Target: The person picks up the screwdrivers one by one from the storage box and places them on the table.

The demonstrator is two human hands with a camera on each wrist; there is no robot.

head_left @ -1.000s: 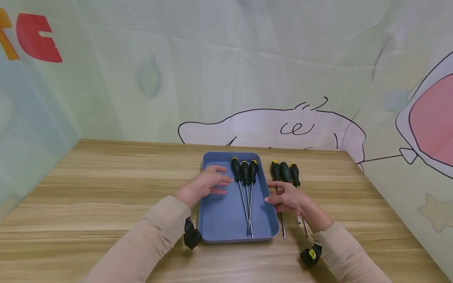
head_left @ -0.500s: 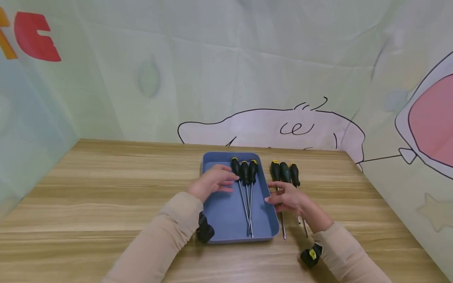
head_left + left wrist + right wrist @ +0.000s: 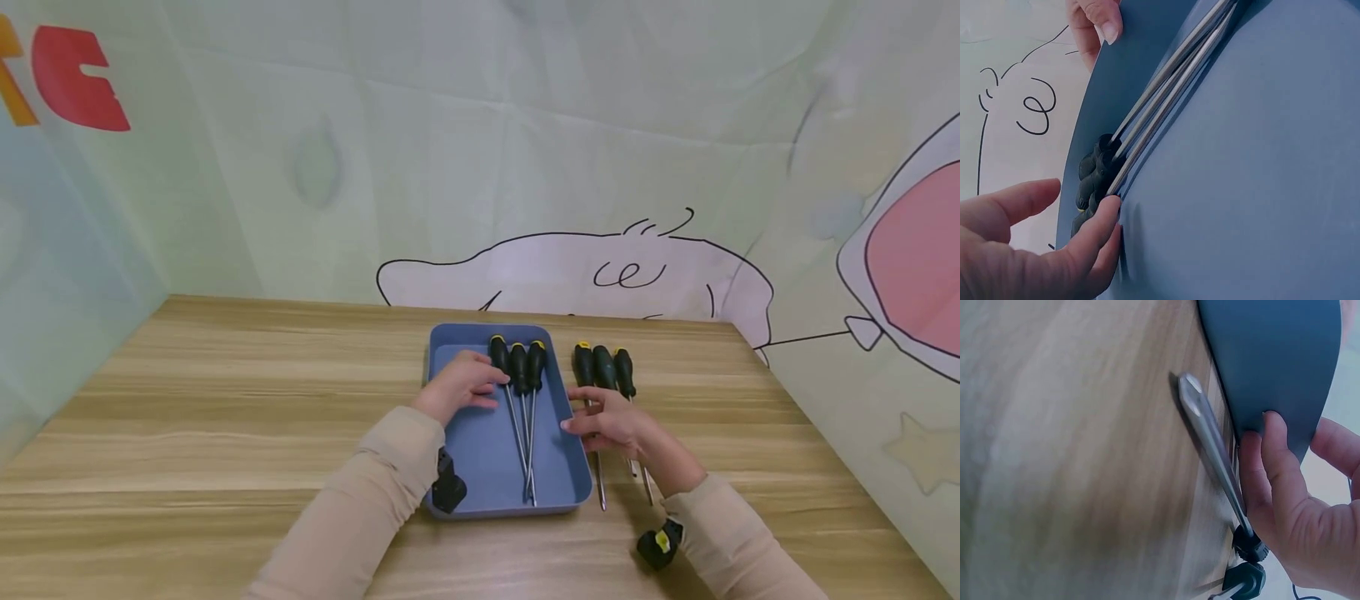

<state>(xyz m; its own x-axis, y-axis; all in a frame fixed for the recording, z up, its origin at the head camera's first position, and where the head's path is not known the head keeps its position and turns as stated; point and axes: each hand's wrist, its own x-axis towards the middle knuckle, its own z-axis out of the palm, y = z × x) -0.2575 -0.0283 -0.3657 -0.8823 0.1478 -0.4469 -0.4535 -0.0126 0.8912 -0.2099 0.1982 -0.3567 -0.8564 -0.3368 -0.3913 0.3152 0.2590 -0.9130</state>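
In the head view a blue tray [image 3: 480, 475] holds three black screwdrivers with yellow ends; the leftmost screwdriver [image 3: 499, 354] lies beside my left hand [image 3: 461, 387]. That hand reaches over the tray, thumb and fingers spread apart around the handle end. In the left wrist view one fingertip meets or nearly meets the nearest shaft [image 3: 1138, 153]; contact is unclear. My right hand [image 3: 615, 421] grips the tray's right wall, thumb at the rim and fingers against the outer side [image 3: 1272, 369]. The dark handles [image 3: 1092, 175] are partly hidden by my left fingers.
Three more screwdrivers lie on the wooden table [image 3: 247, 417] right of the tray, including a dark green one [image 3: 604, 367]; my right hand partly covers them. A printed cloth [image 3: 450, 150] stands behind the table.
My left hand has moved right and slightly forward, over the tray to the screwdriver handles. My right hand stays at the tray's wall, and the tray and screwdrivers have not moved.
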